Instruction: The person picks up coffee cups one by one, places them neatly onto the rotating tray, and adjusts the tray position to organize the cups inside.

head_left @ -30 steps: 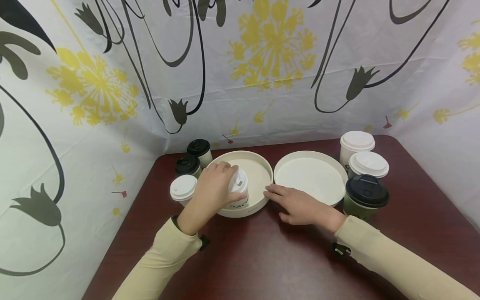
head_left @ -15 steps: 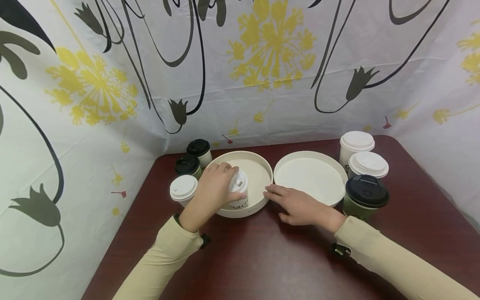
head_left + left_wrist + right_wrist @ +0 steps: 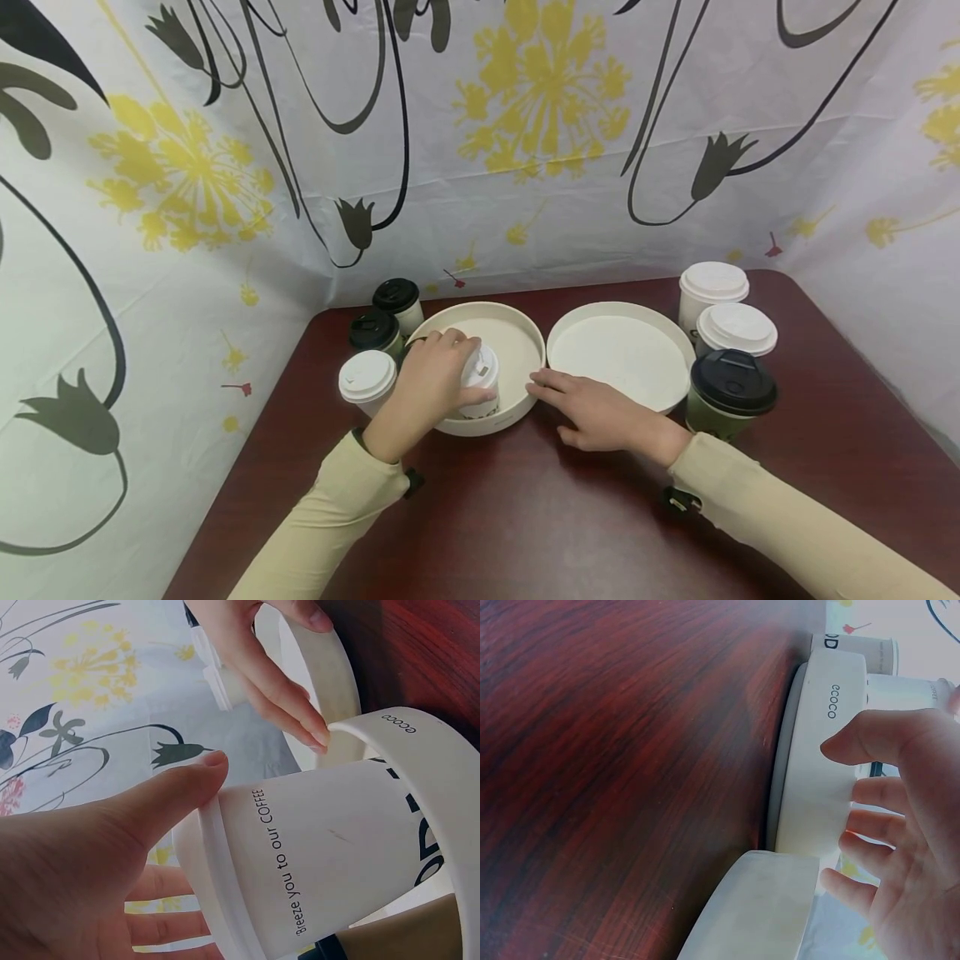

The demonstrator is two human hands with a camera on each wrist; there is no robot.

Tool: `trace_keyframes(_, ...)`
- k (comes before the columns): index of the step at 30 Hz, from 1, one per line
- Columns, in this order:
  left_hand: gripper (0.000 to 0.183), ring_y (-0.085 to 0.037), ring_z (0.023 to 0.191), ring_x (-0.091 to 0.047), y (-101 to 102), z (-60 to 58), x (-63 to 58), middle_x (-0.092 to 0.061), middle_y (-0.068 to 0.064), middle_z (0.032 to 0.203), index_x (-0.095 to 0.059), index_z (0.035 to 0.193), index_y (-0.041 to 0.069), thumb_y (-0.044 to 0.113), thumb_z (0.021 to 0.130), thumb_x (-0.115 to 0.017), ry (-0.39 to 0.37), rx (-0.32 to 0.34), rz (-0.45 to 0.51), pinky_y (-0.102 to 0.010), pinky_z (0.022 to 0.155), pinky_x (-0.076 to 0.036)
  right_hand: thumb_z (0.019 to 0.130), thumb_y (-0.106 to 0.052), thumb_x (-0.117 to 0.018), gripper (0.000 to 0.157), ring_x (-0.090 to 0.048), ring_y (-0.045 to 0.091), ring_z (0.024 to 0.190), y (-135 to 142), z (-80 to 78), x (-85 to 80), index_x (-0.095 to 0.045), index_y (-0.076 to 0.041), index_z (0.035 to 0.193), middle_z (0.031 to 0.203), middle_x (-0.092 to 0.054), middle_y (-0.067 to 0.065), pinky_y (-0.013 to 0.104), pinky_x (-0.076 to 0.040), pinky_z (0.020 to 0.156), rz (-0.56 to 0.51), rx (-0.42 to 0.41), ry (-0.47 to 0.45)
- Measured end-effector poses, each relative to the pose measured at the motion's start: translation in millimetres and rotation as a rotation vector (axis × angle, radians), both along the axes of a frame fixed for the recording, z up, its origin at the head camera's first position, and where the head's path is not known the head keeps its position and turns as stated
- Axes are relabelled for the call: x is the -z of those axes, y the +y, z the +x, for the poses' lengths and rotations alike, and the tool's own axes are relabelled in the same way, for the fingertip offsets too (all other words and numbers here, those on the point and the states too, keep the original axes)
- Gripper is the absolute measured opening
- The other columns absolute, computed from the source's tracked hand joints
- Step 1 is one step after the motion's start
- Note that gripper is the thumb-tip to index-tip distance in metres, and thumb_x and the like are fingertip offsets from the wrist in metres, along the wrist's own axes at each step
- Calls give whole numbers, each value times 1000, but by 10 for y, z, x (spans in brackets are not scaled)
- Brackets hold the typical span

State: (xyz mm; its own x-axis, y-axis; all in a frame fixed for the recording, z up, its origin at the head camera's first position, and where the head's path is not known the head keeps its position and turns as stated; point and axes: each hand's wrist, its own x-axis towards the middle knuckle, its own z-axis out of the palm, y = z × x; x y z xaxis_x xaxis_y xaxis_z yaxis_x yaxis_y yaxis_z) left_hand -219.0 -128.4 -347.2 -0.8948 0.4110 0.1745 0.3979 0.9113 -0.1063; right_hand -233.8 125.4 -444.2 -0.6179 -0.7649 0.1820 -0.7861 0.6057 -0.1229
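Note:
My left hand (image 3: 431,375) grips a white paper coffee cup (image 3: 322,855) at its white lid (image 3: 480,367), thumb at the lid's edge and fingertips hidden behind it. The cup is within the left round cream tray (image 3: 528,333), near its front rim. Beside it in the left wrist view lies part of a brown cup (image 3: 405,934) with a dark lid, mostly hidden from the head camera. My right hand (image 3: 600,411) is open, its fingertips at the left tray's rim, close to where the right round tray (image 3: 686,346) adjoins it.
Left of the trays are two black-lidded cups (image 3: 396,296) and a white-lidded cup (image 3: 367,377). On the right stand two white-lidded cups (image 3: 737,327) and a green cup (image 3: 716,417) with a black lid. Patterned cloth (image 3: 420,125) hangs behind the dark red table (image 3: 495,525).
The left hand and the white cup have shifted slightly to the right inside the left tray. A dark edge now shows beyond the left fingers. The right hand has stayed put.

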Motion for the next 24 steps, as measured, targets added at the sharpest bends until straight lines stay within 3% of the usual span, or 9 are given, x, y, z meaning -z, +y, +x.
trace_keyframes(24, 76, -28, 112, -61, 14, -47, 85, -65, -7, 126, -62, 131, 14, 62, 73, -78, -55, -4, -1, -46, 90, -52, 80, -20, -73, 72, -54, 30, 132, 7, -5, 25, -47, -6, 145, 151, -47, 15, 45, -49, 105, 0, 0, 9)
